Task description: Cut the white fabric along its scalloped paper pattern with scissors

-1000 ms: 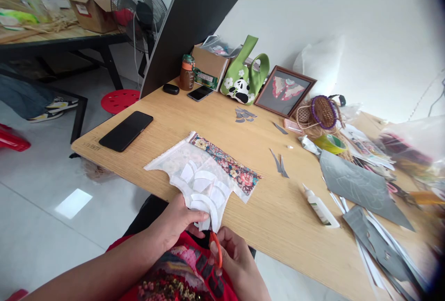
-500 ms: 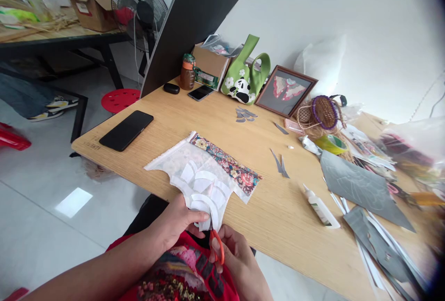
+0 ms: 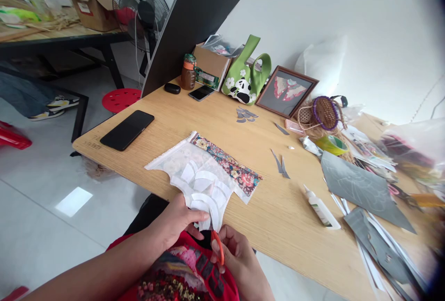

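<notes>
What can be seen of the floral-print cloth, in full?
The cloth lies mostly flat on the wooden table, its thin, whitish, slightly see-through side showing; a strip of multicoloured floral print shows along its far right side. Its outline is irregular, with curved cut-outs and a frayed-looking left edge. Curved white pieces sit on it; whether they are stuck cannot be told. The left hand pinches its near end, where orange-handled scissors in the right hand meet it.
</notes>
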### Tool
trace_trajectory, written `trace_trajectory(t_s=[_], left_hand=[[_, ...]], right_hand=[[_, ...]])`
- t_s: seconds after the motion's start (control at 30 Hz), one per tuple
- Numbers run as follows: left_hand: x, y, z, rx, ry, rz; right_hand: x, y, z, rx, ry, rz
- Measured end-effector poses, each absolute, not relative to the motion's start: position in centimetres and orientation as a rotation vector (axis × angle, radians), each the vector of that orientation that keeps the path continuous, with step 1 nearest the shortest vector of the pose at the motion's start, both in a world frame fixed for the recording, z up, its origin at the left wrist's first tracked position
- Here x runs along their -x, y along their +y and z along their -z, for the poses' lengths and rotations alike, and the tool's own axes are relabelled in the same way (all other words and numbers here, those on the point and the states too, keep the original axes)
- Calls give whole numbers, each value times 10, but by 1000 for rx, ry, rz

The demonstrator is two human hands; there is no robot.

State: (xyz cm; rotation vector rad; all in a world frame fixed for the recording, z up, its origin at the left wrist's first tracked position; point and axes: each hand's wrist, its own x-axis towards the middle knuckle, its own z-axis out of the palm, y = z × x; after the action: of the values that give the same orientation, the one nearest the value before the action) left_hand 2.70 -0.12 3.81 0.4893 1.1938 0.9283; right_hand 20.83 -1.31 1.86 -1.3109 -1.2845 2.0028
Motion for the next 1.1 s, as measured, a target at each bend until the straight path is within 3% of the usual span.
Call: trace_trajectory(t_s=[1.1], left_hand=[[-25,-1,-33,-463,1186,-943]], right_hand=[[-210,-5,-24,1325,-1369,-2060]])
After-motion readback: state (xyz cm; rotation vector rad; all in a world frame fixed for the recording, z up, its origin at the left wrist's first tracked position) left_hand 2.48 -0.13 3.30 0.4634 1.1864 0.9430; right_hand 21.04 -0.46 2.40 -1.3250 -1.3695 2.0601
